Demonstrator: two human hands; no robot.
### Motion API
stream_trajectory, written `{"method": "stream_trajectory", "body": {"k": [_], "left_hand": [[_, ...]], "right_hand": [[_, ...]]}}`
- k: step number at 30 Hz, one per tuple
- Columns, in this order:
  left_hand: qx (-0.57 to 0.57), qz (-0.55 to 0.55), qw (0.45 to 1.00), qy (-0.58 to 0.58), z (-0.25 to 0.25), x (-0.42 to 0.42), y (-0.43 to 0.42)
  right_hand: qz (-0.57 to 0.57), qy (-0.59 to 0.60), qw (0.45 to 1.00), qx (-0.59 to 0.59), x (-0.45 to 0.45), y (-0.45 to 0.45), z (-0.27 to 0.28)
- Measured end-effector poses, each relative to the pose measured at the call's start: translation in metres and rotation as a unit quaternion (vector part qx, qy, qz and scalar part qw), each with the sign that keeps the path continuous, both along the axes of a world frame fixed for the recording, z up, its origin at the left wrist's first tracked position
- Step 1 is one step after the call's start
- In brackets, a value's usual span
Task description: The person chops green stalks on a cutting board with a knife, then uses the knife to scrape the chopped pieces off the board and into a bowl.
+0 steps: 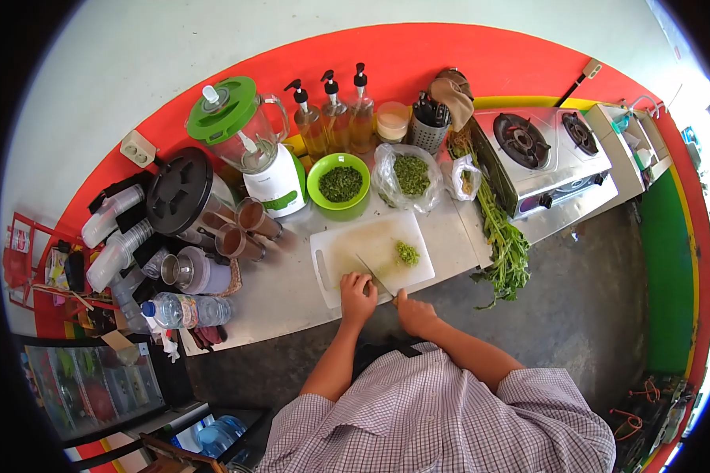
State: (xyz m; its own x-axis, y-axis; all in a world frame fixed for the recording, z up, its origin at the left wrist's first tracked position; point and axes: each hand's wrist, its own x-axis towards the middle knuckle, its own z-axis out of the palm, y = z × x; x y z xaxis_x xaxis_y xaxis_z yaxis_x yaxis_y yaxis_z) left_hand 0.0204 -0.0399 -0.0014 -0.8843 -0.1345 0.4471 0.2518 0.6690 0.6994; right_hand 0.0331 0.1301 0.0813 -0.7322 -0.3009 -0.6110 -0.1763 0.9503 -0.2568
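My right hand (pixel 418 314) is wrapped around the handle of a knife (pixel 377 276), whose blade slants up and left over a white cutting board (pixel 339 248). Left of the blade, my left hand (pixel 359 298) rests at the board's near edge with its fingers curled in; whatever they may hold is hidden. A small heap of chopped greens (pixel 407 253) lies on the board, to the right of the blade. Beyond the board stand a green bowl (pixel 358 206) of dark chopped herbs and a clear plastic bag (pixel 414 175) holding more chopped greens.
A leafy celery bunch (pixel 506 256) hangs over the counter edge beside a gas stove (pixel 556 189). Behind are pump bottles (pixel 337 118) and a blender (pixel 274 175). Brown cups (pixel 237 242), a black-lidded container (pixel 183 189) and a water bottle (pixel 188 310) stand at left.
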Motion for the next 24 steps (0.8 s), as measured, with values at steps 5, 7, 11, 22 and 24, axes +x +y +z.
{"method": "stream_trajectory", "body": {"k": [5,7,11,22,24], "left_hand": [[0.009,0.001,1.0,0.001,-0.003,-0.002,-0.002],[0.009,0.002,1.0,0.005,0.0,-0.002,-0.001],[0.008,0.005,1.0,-0.025,-0.001,-0.002,-0.002],[0.027,0.016,0.997,-0.065,0.003,-0.001,0.0],[0.027,0.003,0.997,-0.078,0.008,-0.002,0.0]], "right_hand": [[0.042,-0.03,0.999,0.006,-0.01,-0.002,0.017],[0.021,0.009,1.0,0.002,0.0,-0.001,0.002],[0.035,-0.007,0.999,-0.008,-0.007,0.002,-0.006],[0.045,-0.013,0.998,-0.048,-0.021,0.013,-0.002],[0.046,-0.003,0.997,-0.059,-0.014,0.018,-0.014]]}}
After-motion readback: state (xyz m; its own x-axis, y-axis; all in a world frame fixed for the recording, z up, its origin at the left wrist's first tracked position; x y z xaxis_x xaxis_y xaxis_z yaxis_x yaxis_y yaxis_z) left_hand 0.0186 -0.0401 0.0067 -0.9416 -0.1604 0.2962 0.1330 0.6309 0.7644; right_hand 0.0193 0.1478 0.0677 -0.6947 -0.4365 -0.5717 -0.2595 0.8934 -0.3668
